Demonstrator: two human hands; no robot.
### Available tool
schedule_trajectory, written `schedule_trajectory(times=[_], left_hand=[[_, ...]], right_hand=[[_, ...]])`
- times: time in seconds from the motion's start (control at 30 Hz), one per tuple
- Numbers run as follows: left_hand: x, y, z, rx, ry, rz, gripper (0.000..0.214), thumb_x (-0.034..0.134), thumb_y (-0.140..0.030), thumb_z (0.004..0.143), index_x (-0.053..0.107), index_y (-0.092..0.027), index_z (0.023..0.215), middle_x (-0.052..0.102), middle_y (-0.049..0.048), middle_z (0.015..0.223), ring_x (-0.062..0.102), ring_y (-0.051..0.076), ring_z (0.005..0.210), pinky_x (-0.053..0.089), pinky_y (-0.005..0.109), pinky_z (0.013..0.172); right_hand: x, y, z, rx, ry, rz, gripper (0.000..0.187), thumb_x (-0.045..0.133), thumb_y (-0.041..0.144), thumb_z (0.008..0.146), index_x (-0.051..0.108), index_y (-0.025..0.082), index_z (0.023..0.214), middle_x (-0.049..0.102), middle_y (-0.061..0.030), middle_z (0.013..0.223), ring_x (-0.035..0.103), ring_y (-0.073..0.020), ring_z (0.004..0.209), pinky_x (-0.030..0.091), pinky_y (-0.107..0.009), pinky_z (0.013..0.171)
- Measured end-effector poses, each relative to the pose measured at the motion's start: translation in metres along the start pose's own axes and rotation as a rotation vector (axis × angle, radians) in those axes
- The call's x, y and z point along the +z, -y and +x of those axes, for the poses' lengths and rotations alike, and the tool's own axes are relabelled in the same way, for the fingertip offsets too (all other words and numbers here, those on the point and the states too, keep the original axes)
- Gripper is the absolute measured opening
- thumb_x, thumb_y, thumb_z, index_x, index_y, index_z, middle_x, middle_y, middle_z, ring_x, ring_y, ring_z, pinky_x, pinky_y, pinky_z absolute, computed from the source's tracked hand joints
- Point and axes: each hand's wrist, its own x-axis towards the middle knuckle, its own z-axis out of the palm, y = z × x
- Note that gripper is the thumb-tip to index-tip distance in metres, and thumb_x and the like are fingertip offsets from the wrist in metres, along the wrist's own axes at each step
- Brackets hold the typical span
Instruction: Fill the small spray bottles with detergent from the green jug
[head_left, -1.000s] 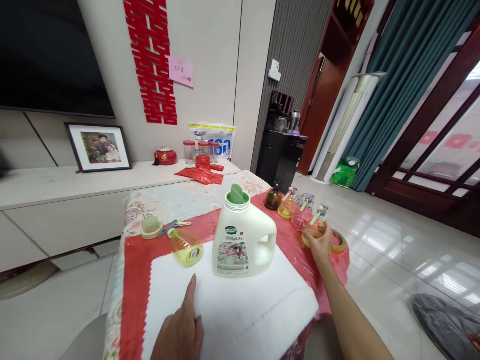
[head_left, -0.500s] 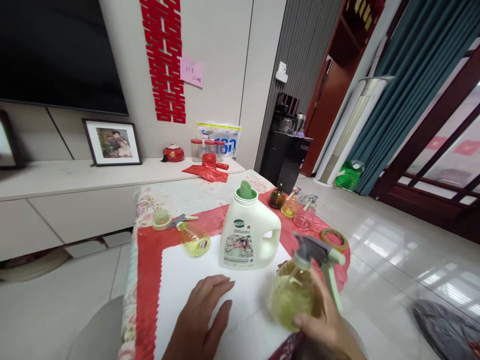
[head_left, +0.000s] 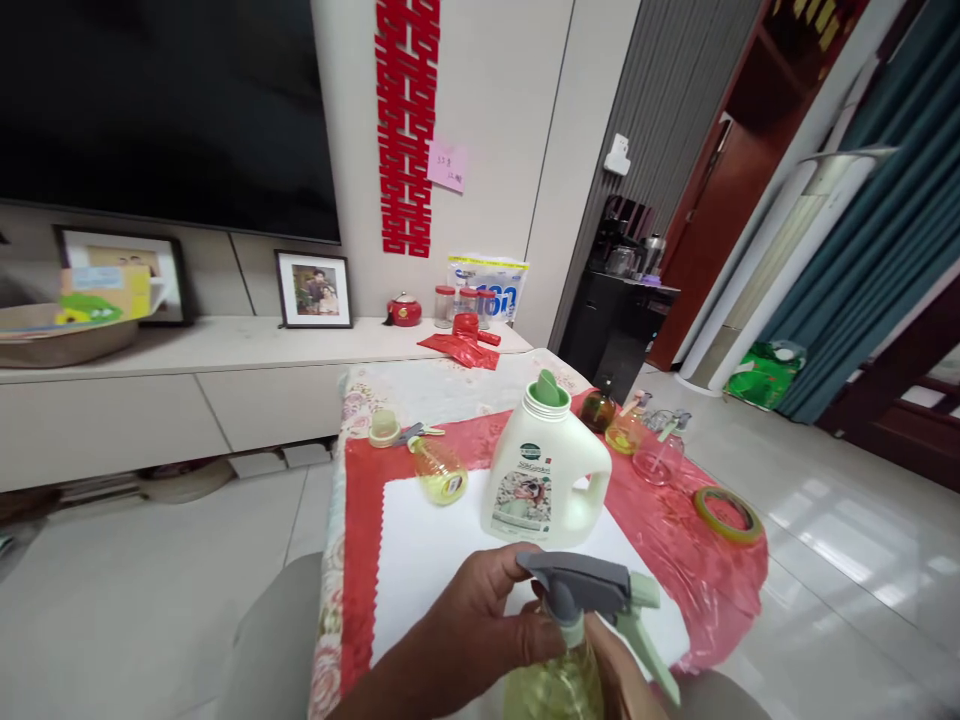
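A spray bottle [head_left: 555,690] with yellowish liquid and a grey and pale green trigger head stands upright close to me, its bottom cut off by the frame. My left hand [head_left: 476,635] is closed around the neck, thumb on the collar just under the head. On the bottle's right side, my right hand [head_left: 621,675] holds the body, its fingers largely hidden. Behind them a white handled jug [head_left: 544,480] with a green spout rests on a white sheet [head_left: 420,560]. Another spray bottle [head_left: 439,472], yellow-tinted, lies on its side beyond the sheet's left part.
A pale green cap [head_left: 384,428] lies at the table's far left. Along the right stand a brown bottle [head_left: 598,408], a yellow one [head_left: 624,432] and a pink one [head_left: 660,458]. A tape roll [head_left: 727,514] lies on the red covering [head_left: 720,610]. Grey stools flank the table.
My left hand has risen from over the sheet and closed on the bottle's neck. The right hand has brought the spray bottle left and nearer to me. The view has turned left.
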Motion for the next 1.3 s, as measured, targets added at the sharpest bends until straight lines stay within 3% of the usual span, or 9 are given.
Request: schedule_trajectory(times=[0.13,0.23,0.37,0.5,0.7,0.83,0.93,1.13,1.3], left_hand=[[0.006,0.014,0.003,0.032,-0.252,-0.003,0.035,0.088,-0.031,0.065,0.062,-0.020,0.085,0.063,-0.0011,0.082,0.053,0.016,0.078,0.042,0.028,0.075],[0.012,0.017,0.004,0.076,-0.379,0.087,0.034,0.085,-0.030,0.066,0.062,-0.020,0.088,0.060,-0.0010,0.085,0.053,0.017,0.082,0.043,0.030,0.078],[0.011,0.009,-0.001,0.118,-0.336,0.245,0.026,0.075,-0.031,0.076,0.070,-0.020,0.098,0.061,0.0035,0.101,0.057,0.023,0.099,0.043,0.036,0.093],[0.004,0.002,-0.006,0.017,-0.230,0.199,0.026,0.068,-0.030,0.084,0.072,-0.021,0.109,0.070,0.0059,0.107,0.061,0.025,0.103,0.044,0.037,0.096],[0.008,0.007,0.003,0.099,-0.426,-0.044,0.034,0.091,-0.026,0.062,0.067,-0.017,0.084,0.073,0.0030,0.088,0.064,0.020,0.091,0.047,0.030,0.085],[0.007,-0.002,0.009,0.209,-0.546,-0.215,0.039,0.092,-0.025,0.062,0.060,-0.019,0.083,0.073,0.0009,0.089,0.066,0.017,0.090,0.049,0.028,0.083],[-0.006,-0.019,0.013,0.299,-0.615,-0.265,0.035,0.089,-0.023,0.068,0.061,-0.020,0.089,0.073,-0.0014,0.090,0.069,0.014,0.088,0.052,0.027,0.084],[-0.053,-0.046,0.024,0.382,-0.690,-0.366,0.041,0.091,-0.029,0.066,0.066,-0.016,0.095,0.071,-0.0003,0.086,0.069,0.013,0.075,0.057,0.028,0.076],[-0.100,-0.055,0.048,0.314,-0.857,-0.228,0.030,0.085,-0.030,0.076,0.063,-0.015,0.089,0.069,0.0005,0.087,0.069,0.012,0.077,0.058,0.030,0.079]], right_hand=[[0.011,-0.002,0.014,-0.136,-0.020,-0.016,0.099,0.074,0.071,0.065,0.048,0.024,0.148,0.057,-0.0120,0.145,0.042,-0.0383,0.142,0.032,-0.046,0.117],[0.012,-0.014,0.019,-0.180,-0.041,0.008,0.108,0.075,0.076,0.059,0.046,0.022,0.149,0.051,-0.0149,0.149,0.037,-0.0385,0.145,0.030,-0.047,0.118],[0.007,-0.022,0.019,-0.162,-0.035,0.059,0.108,0.079,0.072,0.059,0.045,0.023,0.149,0.052,-0.0157,0.149,0.037,-0.0404,0.144,0.033,-0.050,0.117],[0.006,-0.013,0.016,-0.165,-0.056,-0.006,0.107,0.078,0.069,0.061,0.043,0.023,0.151,0.054,-0.0147,0.147,0.037,-0.0397,0.145,0.034,-0.048,0.116],[0.019,-0.008,0.020,-0.141,-0.115,-0.015,0.097,0.077,0.047,0.069,0.036,0.021,0.154,0.054,-0.0137,0.147,0.048,-0.0358,0.138,0.040,-0.044,0.112],[0.029,-0.016,0.026,-0.196,-0.230,-0.158,0.089,0.075,0.036,0.068,0.043,0.018,0.149,0.050,-0.0140,0.151,0.042,-0.0347,0.143,0.033,-0.044,0.118],[0.029,-0.024,0.026,-0.238,-0.244,-0.196,0.085,0.073,0.037,0.071,0.044,0.017,0.149,0.046,-0.0135,0.154,0.037,-0.0341,0.146,0.028,-0.045,0.121],[0.011,-0.028,0.014,-0.192,-0.230,-0.139,0.089,0.078,0.037,0.072,0.041,0.024,0.152,0.052,-0.0111,0.151,0.045,-0.0363,0.141,0.037,-0.045,0.116],[-0.003,-0.028,0.001,-0.117,-0.263,-0.153,0.096,0.078,0.041,0.073,0.032,0.026,0.157,0.055,-0.0100,0.148,0.046,-0.0376,0.140,0.043,-0.043,0.112]])
